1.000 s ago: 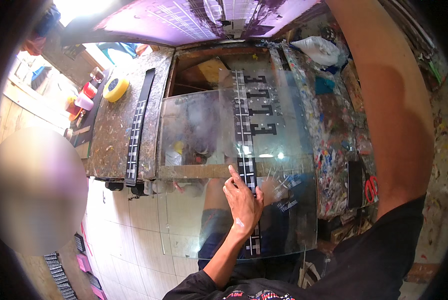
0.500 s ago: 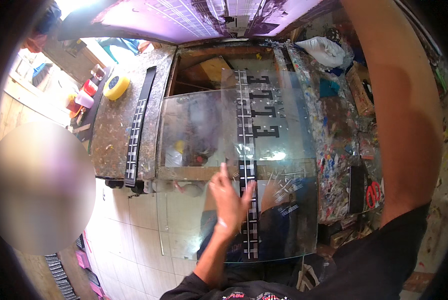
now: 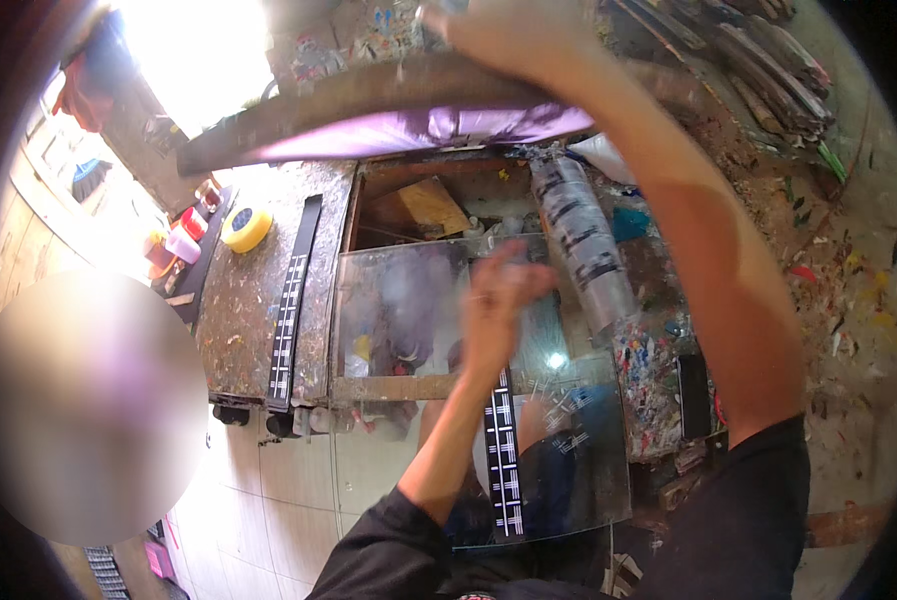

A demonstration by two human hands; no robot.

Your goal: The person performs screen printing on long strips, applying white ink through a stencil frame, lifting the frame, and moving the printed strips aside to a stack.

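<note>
My left hand (image 3: 503,300) is over the middle of the glass sheet (image 3: 398,310), blurred, with its fingers apart. Below its wrist, a black strip (image 3: 504,460) with white line patterns lies lengthwise on the glass. To its right, a clear film (image 3: 583,235) with dark printing curves up like a roll at the edge of the opening. High in the view, my right hand (image 3: 513,35) is at the raised edge of a wooden screen frame (image 3: 368,105) with purple mesh. The picture's edge cuts this hand off, hiding its grip.
On the left of the stained table lie another patterned black strip (image 3: 290,310) and a yellow tape roll (image 3: 246,229). Cups (image 3: 183,240) stand beyond them. A dark flat rectangular object (image 3: 694,395) lies at the right. Wooden planks (image 3: 768,70) are stacked at the far right.
The screen frame has tipped, showing less mesh, with my right arm reaching farther over it. The printed film has gone from lying flat on the strip to curling at the right. My left hand moved farther away.
</note>
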